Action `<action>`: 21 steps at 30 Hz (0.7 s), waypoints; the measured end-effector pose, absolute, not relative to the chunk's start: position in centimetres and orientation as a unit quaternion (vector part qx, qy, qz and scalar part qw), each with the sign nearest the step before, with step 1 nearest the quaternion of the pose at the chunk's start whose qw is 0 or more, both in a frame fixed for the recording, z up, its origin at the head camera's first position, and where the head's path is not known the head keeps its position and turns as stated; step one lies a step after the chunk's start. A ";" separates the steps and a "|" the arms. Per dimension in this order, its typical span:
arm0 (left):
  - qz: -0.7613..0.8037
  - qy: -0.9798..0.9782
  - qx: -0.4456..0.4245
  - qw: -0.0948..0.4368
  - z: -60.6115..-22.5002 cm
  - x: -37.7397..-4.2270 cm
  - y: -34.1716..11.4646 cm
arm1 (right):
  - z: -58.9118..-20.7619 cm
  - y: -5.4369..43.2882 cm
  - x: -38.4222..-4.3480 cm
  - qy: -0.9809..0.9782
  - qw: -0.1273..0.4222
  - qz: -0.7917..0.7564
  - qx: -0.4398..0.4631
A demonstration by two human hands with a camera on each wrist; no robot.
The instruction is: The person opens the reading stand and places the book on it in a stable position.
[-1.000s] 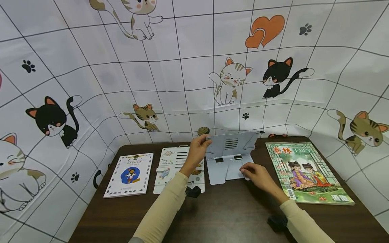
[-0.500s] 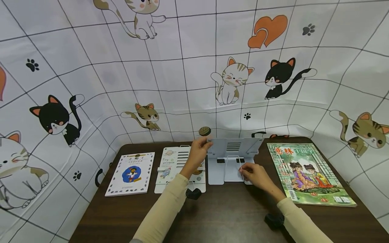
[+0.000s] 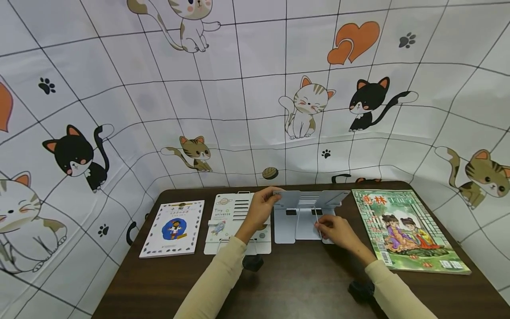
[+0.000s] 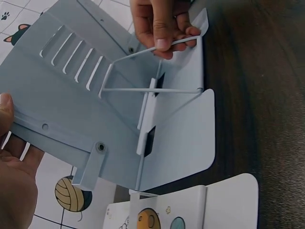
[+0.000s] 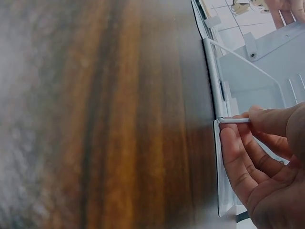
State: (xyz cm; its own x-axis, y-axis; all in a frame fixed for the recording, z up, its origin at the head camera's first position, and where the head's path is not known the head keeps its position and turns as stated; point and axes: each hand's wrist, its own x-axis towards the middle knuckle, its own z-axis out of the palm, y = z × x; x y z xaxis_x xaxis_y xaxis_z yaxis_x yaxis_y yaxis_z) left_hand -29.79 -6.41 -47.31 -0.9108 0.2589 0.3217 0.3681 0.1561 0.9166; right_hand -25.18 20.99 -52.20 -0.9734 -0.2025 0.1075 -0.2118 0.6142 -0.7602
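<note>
A light grey metal book stand (image 3: 307,223) is unfolded on the dark table, with a slotted panel (image 4: 62,81) raised from its base plate. My left hand (image 3: 260,206) pinches the panel's upper left corner between thumb and fingers. On the other side, my right hand (image 3: 334,229) pinches one arm of the stand's wire leg (image 5: 233,120), low down near the front edge of the base. The wire leg rises from the base, and its crossbar overlaps the end of the slots in the left wrist view. Part of the base is hidden behind my right fingers.
Left of the stand lies a folded white "Tiny universe" book stand (image 3: 223,217), partly behind my left arm. A white booklet (image 3: 189,235) lies farther left, and a green illustrated magazine (image 3: 410,230) lies at the right. A cat-patterned cloth (image 3: 255,102) hangs behind the table (image 3: 303,283).
The panel's top edge has come down with my left hand. The wire leg has swung up from the base and shows as a raised loop, with my right hand still pinching it.
</note>
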 end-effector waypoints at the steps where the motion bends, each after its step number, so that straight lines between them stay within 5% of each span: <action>1: -0.617 -0.758 -0.208 0.044 -47.4 -29.7 -6.4 | -52.2 21.0 -25.2 -0.898 0.006 0.425 0.116; 21: -0.614 -0.755 -0.228 0.042 -48.0 -28.2 -6.7 | -52.0 21.2 -25.0 -0.897 -0.012 0.428 0.111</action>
State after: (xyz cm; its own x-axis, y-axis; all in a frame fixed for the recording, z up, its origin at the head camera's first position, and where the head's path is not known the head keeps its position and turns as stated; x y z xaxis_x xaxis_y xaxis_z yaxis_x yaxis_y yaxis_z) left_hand -28.22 -6.74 -47.95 -0.8925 0.2922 0.3436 0.3960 0.1429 0.9071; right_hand -25.04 21.24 -52.05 -0.9752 -0.2085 0.0738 -0.1886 0.6093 -0.7701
